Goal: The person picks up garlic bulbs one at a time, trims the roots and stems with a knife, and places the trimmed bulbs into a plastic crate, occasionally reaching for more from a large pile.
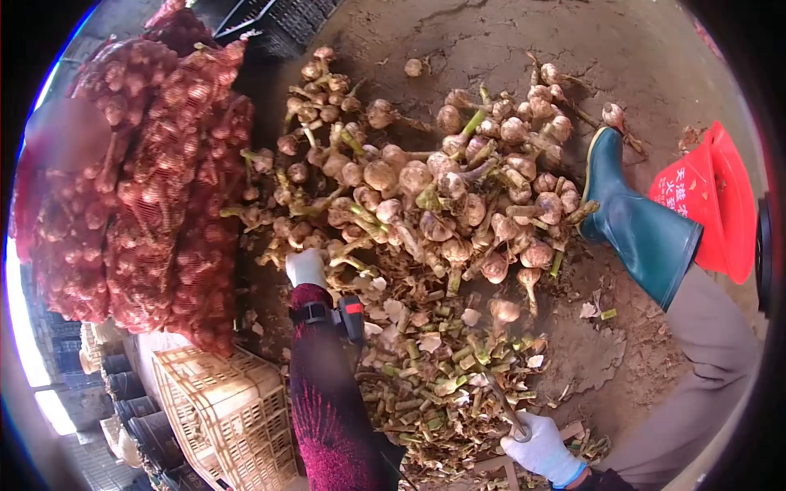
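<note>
The white-gloved left hand (306, 268) touches the left side of the heap of pale, stemmed garlic bulbs (413, 176); I cannot tell whether its fingers are closed. The white-gloved right hand (536, 446) grips 1 curved, dark metal tool (502, 394) over chopped green stems (442, 360).

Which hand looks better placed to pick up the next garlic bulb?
Left, most likely: the left hand is at the edge of the garlic, with no tool visible in it. The right hand holds a curved blade, farther off beside cut stalks.
</note>
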Available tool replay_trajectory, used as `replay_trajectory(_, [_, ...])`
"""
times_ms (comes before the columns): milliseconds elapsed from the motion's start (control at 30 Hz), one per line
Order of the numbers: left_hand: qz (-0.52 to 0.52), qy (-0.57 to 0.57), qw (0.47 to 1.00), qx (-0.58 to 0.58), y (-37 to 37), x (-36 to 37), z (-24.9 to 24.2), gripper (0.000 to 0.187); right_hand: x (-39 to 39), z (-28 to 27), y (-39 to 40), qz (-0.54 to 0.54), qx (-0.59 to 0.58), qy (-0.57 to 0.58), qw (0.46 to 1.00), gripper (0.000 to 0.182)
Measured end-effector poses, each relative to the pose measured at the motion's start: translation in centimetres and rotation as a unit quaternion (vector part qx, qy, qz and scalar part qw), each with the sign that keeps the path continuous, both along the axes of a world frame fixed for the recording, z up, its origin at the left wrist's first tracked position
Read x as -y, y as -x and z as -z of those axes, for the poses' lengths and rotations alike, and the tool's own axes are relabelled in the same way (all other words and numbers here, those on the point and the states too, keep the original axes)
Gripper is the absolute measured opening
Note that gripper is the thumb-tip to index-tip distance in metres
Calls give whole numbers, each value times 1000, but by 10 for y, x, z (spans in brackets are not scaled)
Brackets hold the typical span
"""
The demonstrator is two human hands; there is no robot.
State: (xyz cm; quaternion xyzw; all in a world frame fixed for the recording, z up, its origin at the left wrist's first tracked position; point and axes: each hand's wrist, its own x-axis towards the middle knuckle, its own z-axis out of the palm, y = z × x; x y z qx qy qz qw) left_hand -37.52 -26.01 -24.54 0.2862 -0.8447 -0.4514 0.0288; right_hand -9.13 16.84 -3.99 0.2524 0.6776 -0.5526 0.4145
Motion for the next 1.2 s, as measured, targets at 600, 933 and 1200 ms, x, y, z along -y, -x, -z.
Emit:
replay_trajectory(600, [-25, -438, 898, 32, -320, -265, -289, 35, -37, -39, -44, -230, -469, -94, 847, 21])
replay_trajectory(933, [91, -194, 975, -48, -361, -259, -288, 36, -36, -32, -65, -263, -487, -52, 832, 23])
replay_trajectory(1200, [-7, -156, 987, -38, -364, -273, -281, 43, -28, 5, -57, -275, -405, -90, 867, 15])
